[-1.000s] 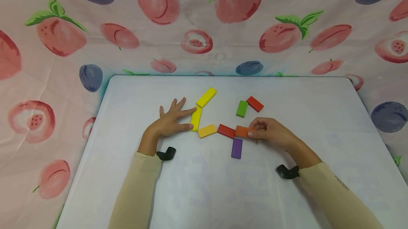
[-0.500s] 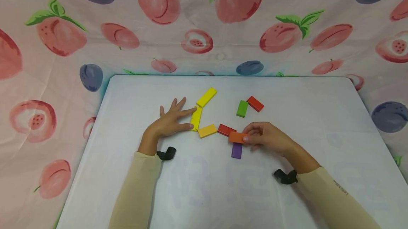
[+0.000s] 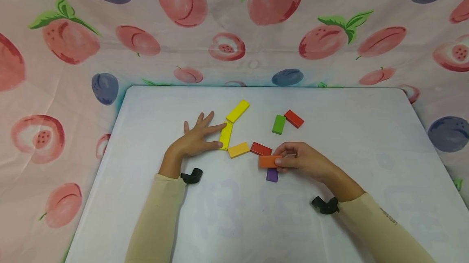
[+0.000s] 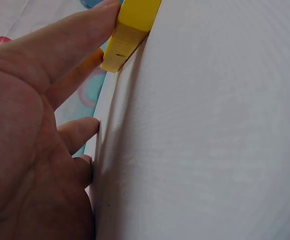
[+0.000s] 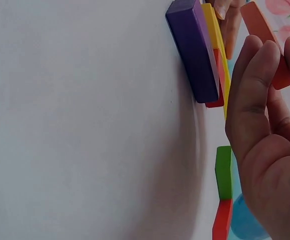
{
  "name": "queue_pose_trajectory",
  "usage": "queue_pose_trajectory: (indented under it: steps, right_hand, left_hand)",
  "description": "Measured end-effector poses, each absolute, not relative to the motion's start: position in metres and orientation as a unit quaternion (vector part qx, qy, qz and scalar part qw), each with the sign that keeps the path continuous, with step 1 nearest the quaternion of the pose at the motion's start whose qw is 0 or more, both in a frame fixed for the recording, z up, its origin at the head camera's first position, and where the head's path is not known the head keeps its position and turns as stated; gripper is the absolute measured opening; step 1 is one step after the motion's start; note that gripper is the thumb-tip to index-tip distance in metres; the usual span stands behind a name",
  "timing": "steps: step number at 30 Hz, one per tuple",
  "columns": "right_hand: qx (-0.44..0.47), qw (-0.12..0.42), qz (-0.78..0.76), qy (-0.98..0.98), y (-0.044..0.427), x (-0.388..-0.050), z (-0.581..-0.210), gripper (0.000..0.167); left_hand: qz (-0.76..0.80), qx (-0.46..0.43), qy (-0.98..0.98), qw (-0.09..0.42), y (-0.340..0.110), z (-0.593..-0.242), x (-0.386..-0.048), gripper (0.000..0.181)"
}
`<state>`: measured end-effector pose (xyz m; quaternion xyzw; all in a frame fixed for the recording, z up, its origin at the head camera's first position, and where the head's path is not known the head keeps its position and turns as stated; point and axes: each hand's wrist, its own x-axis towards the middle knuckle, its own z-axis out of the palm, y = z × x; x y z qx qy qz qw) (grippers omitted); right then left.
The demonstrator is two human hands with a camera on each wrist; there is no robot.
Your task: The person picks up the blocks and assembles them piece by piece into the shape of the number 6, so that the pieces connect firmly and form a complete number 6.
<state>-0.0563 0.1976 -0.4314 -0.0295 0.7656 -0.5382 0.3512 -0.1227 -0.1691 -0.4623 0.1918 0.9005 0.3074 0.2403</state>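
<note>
My left hand [image 3: 194, 140] rests with spread fingers against a yellow block [image 3: 226, 134], thumb and index finger touching it; in the left wrist view a yellow block [image 4: 132, 22] is at the fingertips. An orange block [image 3: 267, 161] is pinched between the thumb and fingers of my right hand [image 3: 307, 160]. It covers the upper part of a purple block [image 3: 272, 175] in the head view. In the right wrist view the orange block [image 5: 260, 25] appears raised above the table. Just behind it lies a red block [image 3: 261, 149], its left end near an orange-yellow block [image 3: 238, 150].
Another yellow block [image 3: 237, 111] slants from the top of the touched one. Farther back on the right, a green block [image 3: 279, 124] meets a second red block [image 3: 294, 119]. The white table [image 3: 234, 222] ends at a fruit-patterned cloth [image 3: 256, 63].
My right hand has moved left and toward the front edge, carrying the orange block from the right end of the red block to over the purple one. My left hand has stayed in place.
</note>
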Motion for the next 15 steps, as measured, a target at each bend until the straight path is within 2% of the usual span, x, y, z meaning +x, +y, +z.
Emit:
queue_pose_trajectory:
  steps: [15]
  right_hand:
    - [-0.046, 0.360, -0.542, 0.758, 0.186, -0.052, -0.431, 0.032]
  left_hand:
    - [0.307, 0.191, 0.900, 0.244, -0.169, -0.463, -0.123, 0.066]
